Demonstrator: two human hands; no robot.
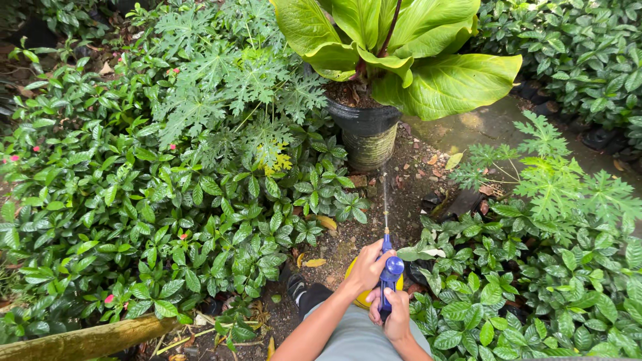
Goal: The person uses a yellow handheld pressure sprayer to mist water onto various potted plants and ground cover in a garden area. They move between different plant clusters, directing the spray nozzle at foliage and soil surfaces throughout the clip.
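L hand [366, 266] gripping blue sprayer [388, 275] top, R hand [396, 315] clasping its handle, black potted plant [366, 130] ahead

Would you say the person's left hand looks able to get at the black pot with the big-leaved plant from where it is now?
Probably not without stepping forward. The left hand is wrapped around the blue sprayer, and the black pot stands well ahead across bare soil. Nothing blocks the path between them, though; only the sprayer's thin wand points that way.

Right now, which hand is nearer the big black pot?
Left. The left hand grips the upper part of the blue sprayer, on the side towards the black pot. The right hand holds the sprayer lower down, closer to the body, farther from the pot.
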